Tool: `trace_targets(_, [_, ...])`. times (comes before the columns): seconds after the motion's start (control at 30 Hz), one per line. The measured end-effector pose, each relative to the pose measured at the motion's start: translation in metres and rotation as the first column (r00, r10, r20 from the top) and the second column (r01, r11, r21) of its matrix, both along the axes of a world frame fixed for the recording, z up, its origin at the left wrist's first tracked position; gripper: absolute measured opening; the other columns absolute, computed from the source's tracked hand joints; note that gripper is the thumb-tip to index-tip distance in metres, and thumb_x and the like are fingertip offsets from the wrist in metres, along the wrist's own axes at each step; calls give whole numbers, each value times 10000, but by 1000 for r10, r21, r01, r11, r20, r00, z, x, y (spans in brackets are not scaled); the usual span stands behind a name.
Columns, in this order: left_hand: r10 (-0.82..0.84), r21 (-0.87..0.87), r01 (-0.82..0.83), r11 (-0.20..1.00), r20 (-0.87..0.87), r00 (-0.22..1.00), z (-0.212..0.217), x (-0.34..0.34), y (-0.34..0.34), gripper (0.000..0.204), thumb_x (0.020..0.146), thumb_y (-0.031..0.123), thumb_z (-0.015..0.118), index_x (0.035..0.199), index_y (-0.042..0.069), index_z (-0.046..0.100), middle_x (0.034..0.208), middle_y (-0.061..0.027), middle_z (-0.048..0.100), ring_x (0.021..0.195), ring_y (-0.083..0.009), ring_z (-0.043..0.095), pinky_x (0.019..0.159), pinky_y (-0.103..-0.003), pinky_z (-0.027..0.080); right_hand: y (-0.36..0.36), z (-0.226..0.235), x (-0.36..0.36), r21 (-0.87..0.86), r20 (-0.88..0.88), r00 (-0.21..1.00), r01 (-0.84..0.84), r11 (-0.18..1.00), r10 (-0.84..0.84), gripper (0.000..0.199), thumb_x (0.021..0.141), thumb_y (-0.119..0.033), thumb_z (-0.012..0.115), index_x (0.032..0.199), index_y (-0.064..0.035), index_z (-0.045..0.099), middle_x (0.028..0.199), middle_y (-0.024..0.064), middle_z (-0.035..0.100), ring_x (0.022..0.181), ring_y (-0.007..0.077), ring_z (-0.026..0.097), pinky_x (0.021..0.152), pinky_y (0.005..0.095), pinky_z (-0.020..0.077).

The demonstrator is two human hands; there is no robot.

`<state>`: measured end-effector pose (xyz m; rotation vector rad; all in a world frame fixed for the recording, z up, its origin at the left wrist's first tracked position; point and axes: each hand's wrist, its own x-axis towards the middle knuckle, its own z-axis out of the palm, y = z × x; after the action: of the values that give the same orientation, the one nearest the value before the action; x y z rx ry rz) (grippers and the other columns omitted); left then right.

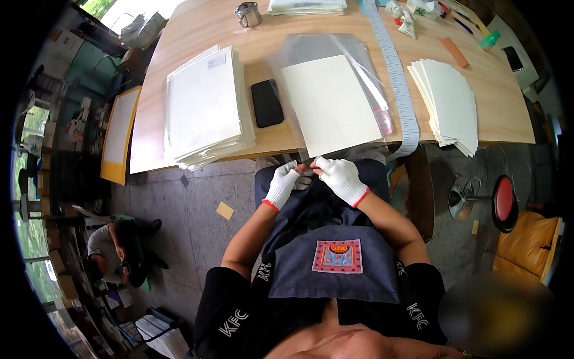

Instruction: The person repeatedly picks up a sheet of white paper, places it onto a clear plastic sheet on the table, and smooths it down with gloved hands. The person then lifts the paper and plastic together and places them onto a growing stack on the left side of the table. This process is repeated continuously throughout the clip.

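Cream rectangular paper sheet (330, 106) above fingers, upper centre, long axis steep; white-knit-gloved right hand (339, 179) nearer than left hand (284, 183); fingers curled, pinch unclear.

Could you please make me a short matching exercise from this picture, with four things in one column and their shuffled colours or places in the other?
Things:
1. Gloves
2. Mug
3. Stool seat
4. Centre sheet

Colours or places:
A. Lying on clear plastic
B. Red, rimmed in black
C. White, edged in red
D. Silver and shiny

Right pairs: 1-C, 2-D, 3-B, 4-A.
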<state>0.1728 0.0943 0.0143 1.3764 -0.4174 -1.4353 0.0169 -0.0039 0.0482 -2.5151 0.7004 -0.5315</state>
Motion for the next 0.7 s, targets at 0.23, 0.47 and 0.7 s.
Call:
trace_targets(0.23, [7, -49, -6, 999, 33, 999, -1, 4, -5, 210, 897, 194, 535, 879, -8, 590, 777, -75, 643, 609, -135, 610, 588, -241, 517, -1, -6, 17, -265, -153, 987, -97, 959, 57, 164, 760, -243, 619, 807, -133, 507, 541, 46, 583, 521, 222, 609, 450, 327, 465])
trace_targets(0.47, [99, -112, -94, 989, 43, 994, 13, 6, 5, 226, 897, 236, 545, 893, 13, 581, 872, -98, 650, 691, -128, 612, 638, -257, 514, -41, 6, -113, 968, 186, 705, -11, 251, -685, 101, 781, -124, 555, 853, -56, 537, 732, 91, 623, 617, 222, 618, 527, 320, 485])
trace_targets(0.7, [136, -224, 47, 973, 730, 670, -3, 18, 15, 142, 822, 147, 628, 917, 45, 603, 863, -83, 638, 674, -165, 614, 624, -250, 490, -13, -77, -313, 31, -893, 378, 591, 806, -243, 232, 810, -283, 530, 807, -56, 578, 776, 90, 642, 699, 302, 617, 626, 415, 481])
